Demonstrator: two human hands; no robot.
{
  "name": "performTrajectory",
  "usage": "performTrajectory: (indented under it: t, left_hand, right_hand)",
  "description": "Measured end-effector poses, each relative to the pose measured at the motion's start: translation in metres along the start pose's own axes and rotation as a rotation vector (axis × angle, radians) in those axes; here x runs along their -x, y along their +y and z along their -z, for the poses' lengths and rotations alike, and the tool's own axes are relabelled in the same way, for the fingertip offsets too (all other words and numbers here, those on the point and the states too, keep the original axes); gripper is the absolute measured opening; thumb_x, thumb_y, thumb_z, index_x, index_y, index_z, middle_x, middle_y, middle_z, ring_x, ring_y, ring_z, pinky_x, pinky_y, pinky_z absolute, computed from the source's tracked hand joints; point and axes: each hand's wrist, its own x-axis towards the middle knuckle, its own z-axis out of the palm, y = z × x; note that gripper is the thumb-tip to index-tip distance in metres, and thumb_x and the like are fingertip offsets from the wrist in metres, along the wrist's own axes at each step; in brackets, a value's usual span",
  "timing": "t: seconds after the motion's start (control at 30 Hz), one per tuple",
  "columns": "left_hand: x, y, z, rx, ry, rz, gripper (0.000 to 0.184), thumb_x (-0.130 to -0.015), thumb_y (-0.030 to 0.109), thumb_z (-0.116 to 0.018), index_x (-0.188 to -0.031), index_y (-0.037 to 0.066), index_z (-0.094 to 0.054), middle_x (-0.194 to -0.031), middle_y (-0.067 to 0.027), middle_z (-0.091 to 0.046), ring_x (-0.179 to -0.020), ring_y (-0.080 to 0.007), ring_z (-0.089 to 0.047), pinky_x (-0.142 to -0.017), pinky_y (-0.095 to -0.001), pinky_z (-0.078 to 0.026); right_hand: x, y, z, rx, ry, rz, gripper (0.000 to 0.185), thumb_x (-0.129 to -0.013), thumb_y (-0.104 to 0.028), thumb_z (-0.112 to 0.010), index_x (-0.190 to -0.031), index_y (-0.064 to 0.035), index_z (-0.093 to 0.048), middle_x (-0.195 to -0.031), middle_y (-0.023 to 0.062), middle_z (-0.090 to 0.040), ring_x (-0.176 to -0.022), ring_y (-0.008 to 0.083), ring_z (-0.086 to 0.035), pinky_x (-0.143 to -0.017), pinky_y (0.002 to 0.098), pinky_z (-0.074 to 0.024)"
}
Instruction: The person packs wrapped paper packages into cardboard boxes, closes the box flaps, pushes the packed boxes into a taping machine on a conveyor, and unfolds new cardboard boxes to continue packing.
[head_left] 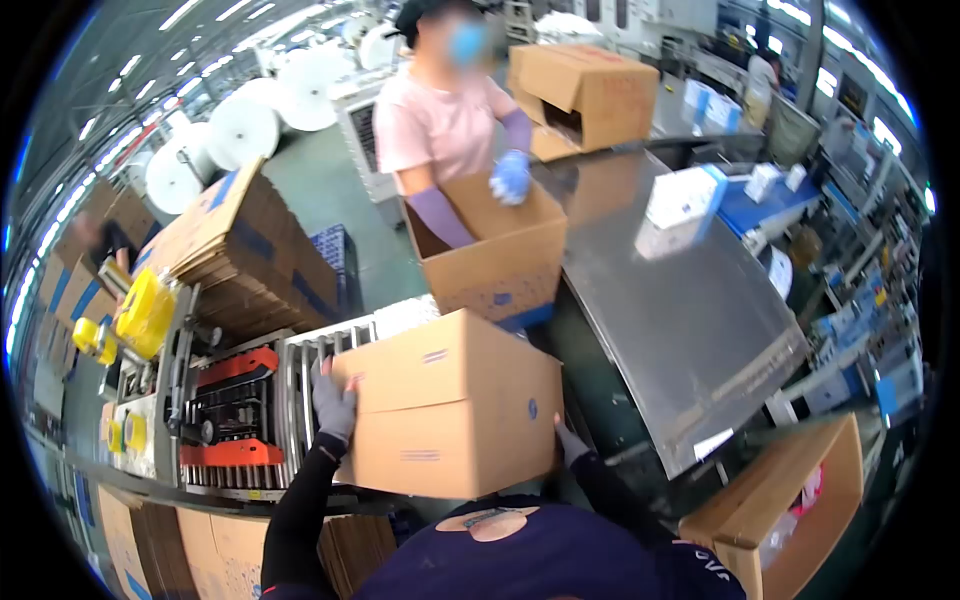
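A closed cardboard box [415, 410] is held in front of my body, slightly tilted, over the near end of the roller conveyor [306, 370]. In a grey glove, my left hand [335, 404] presses against the box's left side with its fingers pointing up. My right hand [571, 443], also gloved, grips the right side low down; most of its fingers are hidden behind the box. Just beyond it stands an open carton [500, 275], into which a co-worker in a pink shirt [440, 125] reaches with one arm.
To the left, a box-taping machine [232, 410] carries yellow tape rolls [146, 312]. Stacked flat cartons [235, 250] stand behind it. On my right are a metal table [690, 330] with white packs [685, 197] and an open carton [730, 510]. Another carton [610, 100] sits farther back.
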Motion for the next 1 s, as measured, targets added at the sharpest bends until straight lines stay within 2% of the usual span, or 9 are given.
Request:
performTrajectory:
  t: [0.1, 0.17, 0.47, 0.5, 0.63, 0.7, 0.8, 0.87, 1.0]
  left_hand:
    - [0.06, -0.119, 0.008, 0.54, -0.223, 0.809, 0.067, -0.102, 0.049, -0.046, -0.149, 0.003, -0.038, -0.149, -0.0216, -0.044, -0.132, -0.0362, -0.05, -0.105, -0.0441, -0.044]
    - [0.103, -0.157, -0.004, 1.412, -0.372, 0.833, 0.068, -0.103, 0.055, -0.041, -0.146, 0.004, -0.044, -0.144, -0.0164, -0.053, -0.127, -0.0317, -0.055, -0.103, -0.0429, -0.047]
    - [0.144, -0.058, -0.133, 2.124, -0.549, 0.944, 0.079, -0.095, 0.069, -0.04, -0.148, 0.011, -0.043, -0.143, -0.0164, -0.052, -0.141, -0.0328, -0.039, -0.114, -0.0567, -0.033]
    - [0.115, 0.019, -0.058, 1.578, -0.441, 1.451, 0.087, -0.093, 0.077, -0.033, -0.152, 0.013, -0.037, -0.15, -0.0195, -0.043, -0.142, -0.0365, -0.034, -0.113, -0.0632, -0.027]
    - [0.075, 0.09, -0.048, 1.227, -0.417, 0.544, 0.084, -0.095, 0.068, -0.047, -0.151, 0.008, -0.028, -0.157, -0.0223, -0.028, -0.137, -0.0409, -0.038, -0.105, -0.0572, -0.037]
    - [0.051, 0.179, -0.01, 0.945, -0.096, 0.38, 0.057, -0.095, 0.022, -0.061, -0.143, 0.006, -0.036, -0.129, -0.0231, -0.061, -0.117, -0.0401, -0.057, -0.098, -0.0451, -0.048]
    - [0.045, 0.167, -0.024, 0.477, -0.031, 0.363, 0.054, -0.088, 0.003, -0.047, -0.141, 0.002, -0.035, -0.107, -0.0327, -0.065, -0.099, -0.0484, -0.065, -0.087, -0.0512, -0.051]
    - [0.045, 0.163, -0.022, 0.432, -0.087, 0.404, 0.052, -0.088, 0.004, -0.047, -0.139, 0.001, -0.035, -0.106, -0.0331, -0.064, -0.098, -0.0481, -0.064, -0.087, -0.0519, -0.051]
    - [0.051, 0.139, -0.019, 0.404, -0.043, 0.355, 0.04, -0.089, 0.007, -0.051, -0.128, 0.0, -0.042, -0.098, -0.0313, -0.067, -0.092, -0.0482, -0.066, -0.081, -0.0556, -0.052]
  right_hand:
    - [-0.005, 0.001, -0.012, 0.211, -0.109, 0.042, 0.07, -0.093, -0.044, -0.07, -0.142, 0.0012, -0.05, -0.14, 0.0096, -0.057, -0.129, 0.0171, -0.052, -0.108, 0.033, -0.0396]
    - [0.022, -0.064, -0.003, 0.436, -0.433, 0.312, 0.067, -0.086, -0.03, -0.078, -0.137, 0.0051, -0.052, -0.131, 0.0108, -0.061, -0.122, 0.0151, -0.054, -0.103, 0.0313, -0.0424]
    - [0.24, -0.245, -0.134, 1.263, -0.258, 0.987, 0.059, -0.084, -0.02, -0.072, -0.135, -0.0003, -0.05, -0.109, 0.0237, -0.065, -0.102, 0.0395, -0.065, -0.084, 0.0403, -0.0523]
    - [0.235, -0.226, -0.153, 1.341, -0.229, 0.951, 0.054, -0.085, -0.019, -0.07, -0.133, -0.0022, -0.051, -0.104, 0.0236, -0.066, -0.094, 0.041, -0.067, -0.078, 0.0436, -0.0536]
    - [0.127, -0.062, -0.209, 1.886, -0.141, 1.148, 0.048, -0.086, -0.026, -0.062, -0.122, 0.0043, -0.052, -0.054, 0.0145, -0.059, -0.049, 0.0396, -0.061, -0.048, 0.0499, -0.0477]
    - [0.147, -0.061, -0.241, 1.69, -0.505, 0.813, 0.057, -0.088, -0.032, -0.065, -0.125, 0.0082, -0.049, -0.073, 0.0194, -0.066, -0.066, 0.0354, -0.068, -0.059, 0.045, -0.0528]
    - [0.11, -0.131, -0.199, 1.17, -0.902, 0.793, 0.06, -0.087, -0.043, -0.068, -0.118, 0.006, -0.056, -0.116, 0.0265, -0.06, -0.111, 0.036, -0.06, -0.092, 0.0463, -0.0465]
    - [0.113, -0.204, -0.144, 1.711, 0.127, 1.639, 0.067, -0.079, -0.045, -0.076, -0.122, 0.0028, -0.056, -0.127, 0.0228, -0.055, -0.122, 0.0409, -0.052, -0.097, 0.0473, -0.0448]
    - [0.017, -0.276, 0.022, 1.918, 0.423, 0.429, 0.132, -0.07, -0.081, -0.063, -0.155, 0.0062, -0.013, -0.161, 0.0336, -0.004, -0.15, 0.0474, -0.003, -0.12, 0.0571, -0.0029]
